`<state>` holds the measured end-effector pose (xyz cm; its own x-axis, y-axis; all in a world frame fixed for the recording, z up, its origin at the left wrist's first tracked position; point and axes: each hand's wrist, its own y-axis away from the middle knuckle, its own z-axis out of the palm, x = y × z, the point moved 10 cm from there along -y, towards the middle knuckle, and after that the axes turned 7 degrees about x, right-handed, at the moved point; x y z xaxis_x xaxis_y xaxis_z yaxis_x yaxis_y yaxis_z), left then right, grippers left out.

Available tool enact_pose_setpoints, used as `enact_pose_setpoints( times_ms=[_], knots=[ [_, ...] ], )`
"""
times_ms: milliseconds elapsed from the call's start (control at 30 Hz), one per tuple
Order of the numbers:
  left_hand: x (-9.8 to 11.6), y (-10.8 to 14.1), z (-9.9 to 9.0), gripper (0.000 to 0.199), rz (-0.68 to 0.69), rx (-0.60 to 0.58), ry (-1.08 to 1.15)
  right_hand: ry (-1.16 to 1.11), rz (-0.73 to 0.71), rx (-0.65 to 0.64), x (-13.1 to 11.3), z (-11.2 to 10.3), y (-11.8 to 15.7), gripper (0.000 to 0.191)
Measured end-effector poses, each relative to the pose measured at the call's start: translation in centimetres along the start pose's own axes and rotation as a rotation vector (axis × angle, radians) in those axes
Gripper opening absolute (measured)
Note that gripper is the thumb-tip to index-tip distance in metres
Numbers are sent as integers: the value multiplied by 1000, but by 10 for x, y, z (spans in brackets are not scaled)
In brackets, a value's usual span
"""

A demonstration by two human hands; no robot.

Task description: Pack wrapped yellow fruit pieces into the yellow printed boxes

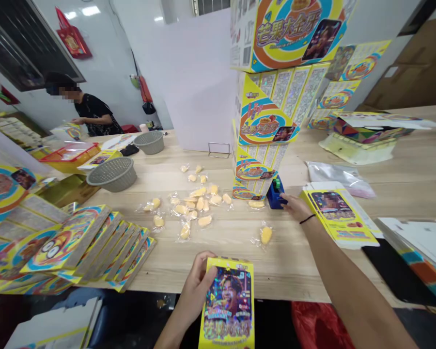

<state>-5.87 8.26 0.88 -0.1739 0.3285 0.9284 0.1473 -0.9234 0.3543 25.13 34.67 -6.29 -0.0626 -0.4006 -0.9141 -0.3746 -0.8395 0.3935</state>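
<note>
My left hand [199,286] is closed around the left side of a yellow printed box [228,308], held upright at the table's front edge with its picture side facing me. Farther right, my right hand [296,207] reaches over the table, its fingertips pinched at the near end of a blue tape dispenser [276,198]. A green tape roll [276,183] sits in the dispenser; I cannot make out any strip of tape between the fingers. One wrapped yellow candy [266,235] lies between my hands, and more wrapped candies [199,203] are scattered beyond the box.
A tall stack of display boxes [263,116] stands just behind the dispenser. Flat boxes [336,213] and a black phone [399,271] lie at right. Leaning yellow boxes [90,247] and grey baskets [112,175] are at left. A co-worker [94,114] works at the back left.
</note>
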Motion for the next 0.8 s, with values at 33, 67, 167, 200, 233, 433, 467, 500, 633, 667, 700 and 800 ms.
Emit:
enact_pose_setpoints(
  times_ms=[33, 67, 167, 200, 233, 433, 467, 500, 633, 667, 700, 800],
  knots=[
    [-3, -2, 0, 39, -11, -12, 15, -44, -3, -3, 4, -1, 2, 19],
    [-5, -3, -1, 41, -19, -15, 23, -89, -15, -1, 9, -2, 6, 19],
    [-10, -9, -7, 40, -39, 14, 33, -198, -62, 48, 23, -6, 15, 17],
    [-11, -11, -7, 40, -50, 22, 46, -218, -73, 76, 27, -6, 16, 16],
    [-11, -12, -5, 40, -61, 20, 63, -229, -81, 106, 31, -5, 17, 16],
    [6, -15, 13, 37, 21, -21, 73, -200, -196, 172, 21, -12, 38, 19],
    [11, -15, 14, 36, 45, -33, 53, -181, -225, 146, 17, -15, 52, 19],
    [15, -15, 16, 34, 65, -58, 22, -158, -251, 105, 13, -17, 69, 20],
    [30, -11, 30, 26, 118, -283, -216, 28, -335, -296, -15, -1, 170, 20],
    [33, -8, 36, 25, 133, -359, -280, 188, -452, -522, -27, 18, 207, 20],
    [37, -5, 43, 24, 155, -430, -335, 324, -555, -727, -36, 33, 244, 21],
    [51, 8, 64, 22, 251, -584, -407, 533, -728, -1100, -51, 56, 317, 40]
  ],
)
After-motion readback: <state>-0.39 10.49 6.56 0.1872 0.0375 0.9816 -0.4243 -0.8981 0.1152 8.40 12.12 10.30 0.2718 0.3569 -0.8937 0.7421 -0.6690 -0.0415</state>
